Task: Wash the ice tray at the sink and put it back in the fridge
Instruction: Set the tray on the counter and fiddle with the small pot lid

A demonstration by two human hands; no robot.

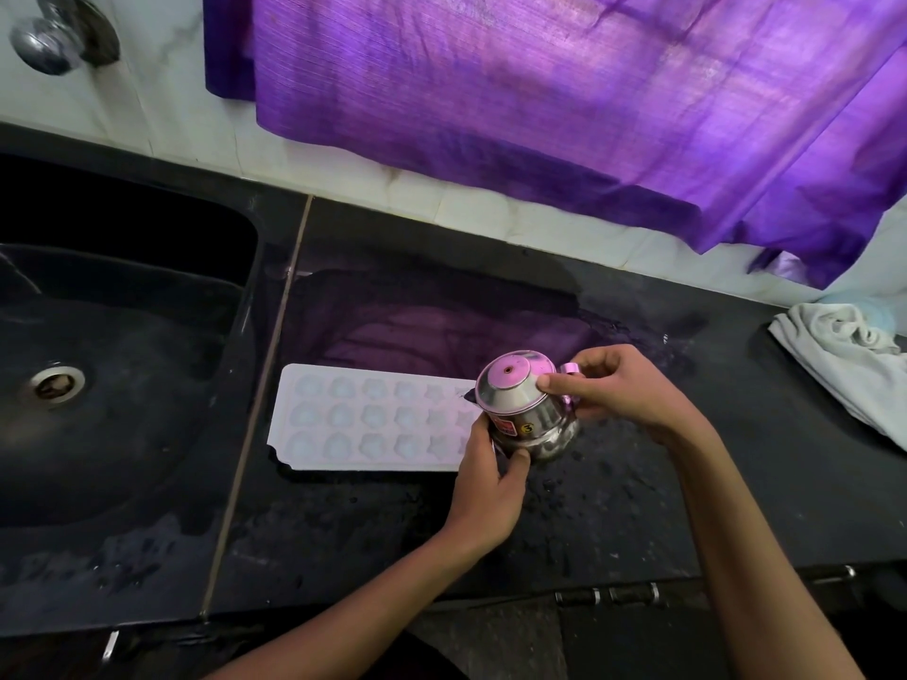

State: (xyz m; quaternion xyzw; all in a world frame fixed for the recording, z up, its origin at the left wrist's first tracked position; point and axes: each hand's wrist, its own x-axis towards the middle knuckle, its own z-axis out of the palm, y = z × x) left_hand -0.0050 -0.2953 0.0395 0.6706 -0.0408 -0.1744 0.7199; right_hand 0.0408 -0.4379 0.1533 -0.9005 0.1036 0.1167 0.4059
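Observation:
A white ice tray (363, 424) with star-shaped cells lies flat on the black counter (638, 507), just right of the sink. Its right end is hidden behind a small steel jug (520, 409) with a lid, a handle and a red sticker. The jug is tilted toward the tray and held over its right end. My left hand (491, 488) grips the jug's body from below. My right hand (618, 390) holds it from the right, thumb on the lid's rim and fingers at the handle.
The black sink (113, 385) with a steel drain (56, 385) fills the left side, and a chrome tap (49, 41) sits on the wall above it. A purple curtain (564, 105) hangs over the back wall. A crumpled white cloth (844, 355) lies far right. The counter is wet.

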